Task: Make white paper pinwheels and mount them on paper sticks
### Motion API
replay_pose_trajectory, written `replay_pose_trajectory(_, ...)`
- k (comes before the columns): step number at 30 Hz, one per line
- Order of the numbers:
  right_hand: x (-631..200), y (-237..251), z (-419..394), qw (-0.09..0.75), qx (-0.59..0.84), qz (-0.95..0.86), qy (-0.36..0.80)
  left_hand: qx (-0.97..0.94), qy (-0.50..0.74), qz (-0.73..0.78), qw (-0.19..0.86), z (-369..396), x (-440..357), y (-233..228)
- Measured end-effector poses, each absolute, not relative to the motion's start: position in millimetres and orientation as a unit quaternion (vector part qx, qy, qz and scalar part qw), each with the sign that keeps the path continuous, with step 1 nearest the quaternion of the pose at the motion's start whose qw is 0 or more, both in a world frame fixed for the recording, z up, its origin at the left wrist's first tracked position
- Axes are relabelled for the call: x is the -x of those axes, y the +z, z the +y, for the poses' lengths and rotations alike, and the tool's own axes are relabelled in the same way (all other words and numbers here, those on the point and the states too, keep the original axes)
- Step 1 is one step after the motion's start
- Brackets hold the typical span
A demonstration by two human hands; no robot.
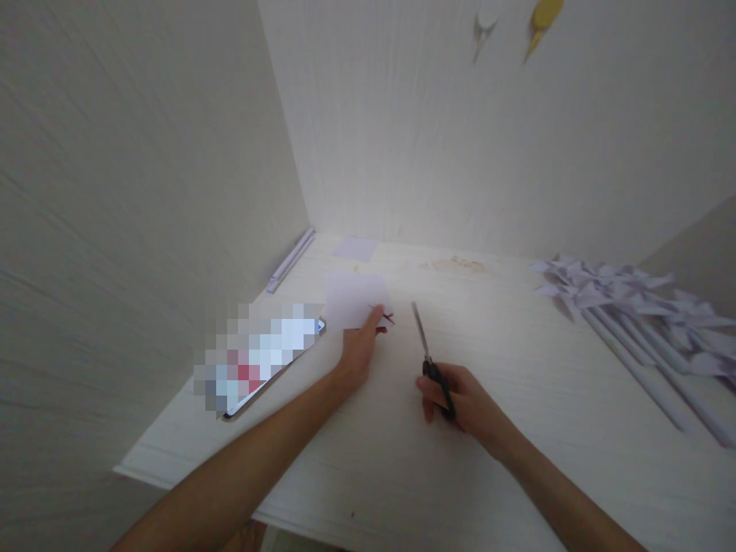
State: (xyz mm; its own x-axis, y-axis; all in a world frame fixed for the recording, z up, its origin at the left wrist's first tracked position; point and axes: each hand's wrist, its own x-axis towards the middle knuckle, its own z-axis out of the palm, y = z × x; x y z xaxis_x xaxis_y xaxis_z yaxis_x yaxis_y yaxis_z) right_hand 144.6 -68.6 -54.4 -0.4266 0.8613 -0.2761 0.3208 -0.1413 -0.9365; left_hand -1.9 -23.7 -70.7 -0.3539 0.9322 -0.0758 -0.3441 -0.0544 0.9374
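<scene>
White desk set in a wall corner. Both forearms reach forward over its near edge. Left hand pinches pale paper sheet near the desk's middle. Right hand grips scissors, blades nearly closed, pointing toward far edge

A single head-worn camera looked forward and down over the table, near enough that both forearms entered from 6 o'clock. It faced the wall corner at 12 o'clock, side wall at 9. No second view shared the scene.
</scene>
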Motion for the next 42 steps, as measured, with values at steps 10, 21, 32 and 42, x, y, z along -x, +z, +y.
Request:
replay_pose_trajectory(10,-139,-61,-63,0.471,0.505,-0.502,0.521,-0.435,0.498,0.555,0.505,-54,-13,-53)
replay_pose_trajectory(21,-148,-65,-54,0.536,0.551,-0.483,0.419,-0.419,0.560,0.498,0.512,-33,0,-64)
replay_pose_trajectory(32,-152,-60,-49,0.670,0.501,-0.386,0.389,-0.483,0.484,0.484,0.546,-46,-6,-62)
replay_pose_trajectory(42,-141,-60,-59,0.471,0.480,-0.500,0.546,-0.419,0.565,0.534,0.469,-40,-8,-56)
